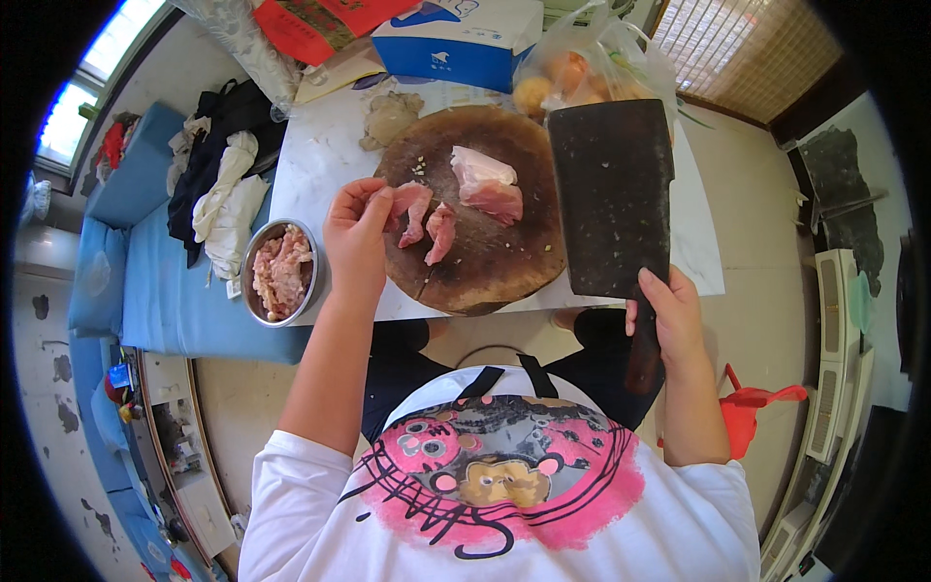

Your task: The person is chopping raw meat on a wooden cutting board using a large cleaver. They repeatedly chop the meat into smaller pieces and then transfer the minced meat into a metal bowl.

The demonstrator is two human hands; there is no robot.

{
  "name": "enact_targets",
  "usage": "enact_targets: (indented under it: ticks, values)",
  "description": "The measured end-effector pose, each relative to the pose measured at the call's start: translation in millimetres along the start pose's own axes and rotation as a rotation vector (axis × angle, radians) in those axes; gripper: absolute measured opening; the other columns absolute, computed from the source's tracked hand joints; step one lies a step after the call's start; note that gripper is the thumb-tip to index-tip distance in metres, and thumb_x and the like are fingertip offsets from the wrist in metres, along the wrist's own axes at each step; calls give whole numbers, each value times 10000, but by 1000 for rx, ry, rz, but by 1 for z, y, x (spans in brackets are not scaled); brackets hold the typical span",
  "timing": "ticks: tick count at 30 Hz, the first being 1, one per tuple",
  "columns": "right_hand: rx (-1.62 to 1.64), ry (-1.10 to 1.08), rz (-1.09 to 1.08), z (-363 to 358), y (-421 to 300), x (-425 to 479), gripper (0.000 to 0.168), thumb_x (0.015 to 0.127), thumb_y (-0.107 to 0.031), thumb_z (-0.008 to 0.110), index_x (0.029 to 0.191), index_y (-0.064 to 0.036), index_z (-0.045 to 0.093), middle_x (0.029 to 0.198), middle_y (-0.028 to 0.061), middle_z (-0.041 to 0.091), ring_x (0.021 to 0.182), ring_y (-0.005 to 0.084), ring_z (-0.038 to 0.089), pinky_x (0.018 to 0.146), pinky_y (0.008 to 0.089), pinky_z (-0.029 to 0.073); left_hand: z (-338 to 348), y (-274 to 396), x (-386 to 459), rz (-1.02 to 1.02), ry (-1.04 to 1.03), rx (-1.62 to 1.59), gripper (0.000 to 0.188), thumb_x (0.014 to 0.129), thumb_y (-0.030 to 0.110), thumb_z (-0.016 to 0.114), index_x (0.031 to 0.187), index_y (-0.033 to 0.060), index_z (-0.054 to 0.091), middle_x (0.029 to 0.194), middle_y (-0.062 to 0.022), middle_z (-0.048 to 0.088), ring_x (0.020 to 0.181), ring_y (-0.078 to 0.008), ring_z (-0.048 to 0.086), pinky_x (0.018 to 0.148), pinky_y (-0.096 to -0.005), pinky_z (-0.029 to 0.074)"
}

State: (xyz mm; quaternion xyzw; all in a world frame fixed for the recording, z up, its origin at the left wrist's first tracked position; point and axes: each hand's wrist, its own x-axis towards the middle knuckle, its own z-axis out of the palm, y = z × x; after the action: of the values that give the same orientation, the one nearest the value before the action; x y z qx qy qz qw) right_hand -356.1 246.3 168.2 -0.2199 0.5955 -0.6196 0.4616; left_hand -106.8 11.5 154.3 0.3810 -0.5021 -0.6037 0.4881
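My left hand [361, 218] pinches the end of a strip of raw meat [414, 211] over the left side of a round wooden chopping block [502, 273]. Another raw meat strip [440, 233] lies just right of it on the block. Farther back sits a thick chunk of raw meat [487, 185] with a pale fatty top. In my right hand [673, 313] is the handle of a broad, dark cleaver [611, 196], its blade raised flat to view beside the block's right edge. Left of my left forearm stands a metal bowl [313, 251] holding minced meat [282, 273].
Behind the block are a crumpled brownish clump [393, 118], a blue-and-white box [451, 54] and a clear plastic bag [618, 51] with round orange fruit. Small pale bits dot the block. A blue sofa [189, 313] with clothes [229, 189] borders the marble-patterned table [313, 145] on the left.
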Motion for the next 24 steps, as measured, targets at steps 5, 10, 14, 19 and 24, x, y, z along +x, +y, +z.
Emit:
enact_targets:
  ticks: [5, 10, 14, 19, 24]
  values:
    - [-42, -45, -32, -1, 1, 1, 182, 916, -188, 559, 892, -9, 538, 661, 54, 558, 506, 120, 519, 451, 260, 449, 11, -2, 1, -39, 5, 34, 157, 848, 4, 595, 1003, -18, 588, 913, -83, 647, 778, -119, 608, 662, -221, 471]
    - [-50, -21, -29, -2, 3, -3, 178, 918, -179, 555, 899, -3, 540, 663, 55, 556, 512, 121, 520, 453, 260, 448, 5, -20, 8, -46, -24, 84, 219, 839, -20, 573, 1058, -35, 574, 971, -116, 647, 805, -144, 617, 662, -244, 488]
    - [-37, -15, -19, -5, 6, -4, 179, 918, -179, 555, 902, -1, 540, 668, 55, 556, 517, 121, 524, 453, 261, 449, 8, 1, 6, -240, -125, -175, 317, 805, -82, 521, 1119, -53, 554, 1038, -145, 624, 844, -171, 615, 674, -268, 501]
    - [-35, -11, -6, -1, 6, -3, 179, 918, -179, 553, 892, -3, 536, 670, 56, 554, 520, 122, 525, 455, 262, 451, 3, 4, 10, -349, -106, -275, 428, 773, -129, 472, 1194, -61, 514, 1156, -165, 562, 880, -190, 596, 712, -270, 497]
    - [-23, -43, 3, 1, 7, -1, 180, 918, -182, 556, 884, -7, 536, 661, 55, 554, 523, 121, 527, 466, 261, 453, 5, -16, 12, -39, -157, -209, 431, 801, -114, 453, 1217, -27, 527, 1151, -116, 565, 897, -183, 584, 793, -262, 479]
